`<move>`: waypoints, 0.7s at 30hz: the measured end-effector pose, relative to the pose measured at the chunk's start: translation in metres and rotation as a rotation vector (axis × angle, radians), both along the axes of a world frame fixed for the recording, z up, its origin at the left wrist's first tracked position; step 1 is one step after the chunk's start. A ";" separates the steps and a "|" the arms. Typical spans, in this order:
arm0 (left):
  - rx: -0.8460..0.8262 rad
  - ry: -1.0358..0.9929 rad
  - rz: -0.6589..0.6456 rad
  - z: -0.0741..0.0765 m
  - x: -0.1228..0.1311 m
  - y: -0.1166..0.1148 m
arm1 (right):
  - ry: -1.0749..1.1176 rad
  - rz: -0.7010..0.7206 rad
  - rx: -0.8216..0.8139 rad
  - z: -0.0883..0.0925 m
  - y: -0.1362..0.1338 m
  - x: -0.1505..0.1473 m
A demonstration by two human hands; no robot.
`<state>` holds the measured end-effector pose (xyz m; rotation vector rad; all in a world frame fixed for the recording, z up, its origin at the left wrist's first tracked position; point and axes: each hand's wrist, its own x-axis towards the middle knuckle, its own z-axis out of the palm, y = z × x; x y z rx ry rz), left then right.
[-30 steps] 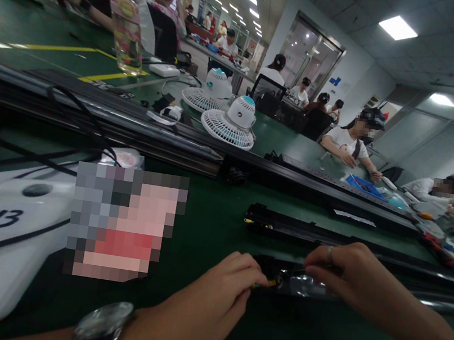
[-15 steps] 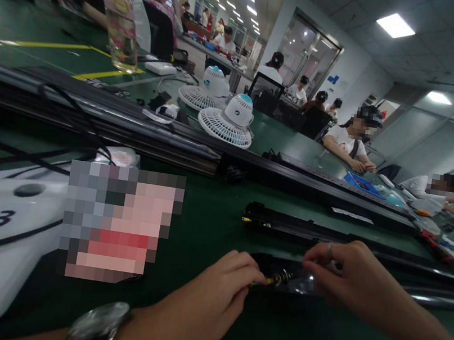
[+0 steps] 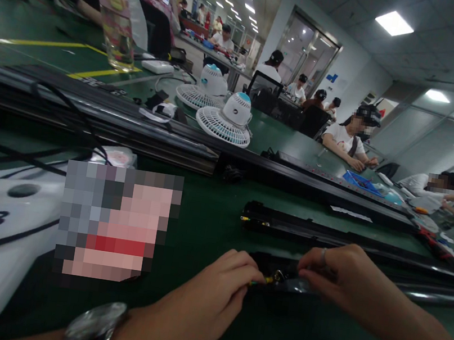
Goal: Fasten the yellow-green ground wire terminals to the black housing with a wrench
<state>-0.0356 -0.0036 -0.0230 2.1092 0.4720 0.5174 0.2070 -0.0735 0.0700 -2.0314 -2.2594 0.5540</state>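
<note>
Left hand (image 3: 229, 281) pinches a yellow-green wire (image 3: 268, 280) at the left end of the nearer black channel (image 3: 265, 260), on the green table (image 3: 203, 212). Right hand (image 3: 337, 270) has curled fingers; grip hidden. Wiring appears unfinished; fastening cannot be confirmed.

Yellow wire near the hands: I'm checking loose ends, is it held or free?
Held: the left hand pinches the yellow wire, whose tip sticks out.
</note>
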 end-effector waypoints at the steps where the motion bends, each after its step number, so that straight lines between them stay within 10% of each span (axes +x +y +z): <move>1: -0.002 0.000 0.000 0.000 0.000 0.000 | -0.001 0.003 -0.002 0.000 0.000 0.000; 21: -0.014 -0.005 0.004 0.000 0.000 0.000 | 0.023 0.212 0.072 0.001 -0.003 0.011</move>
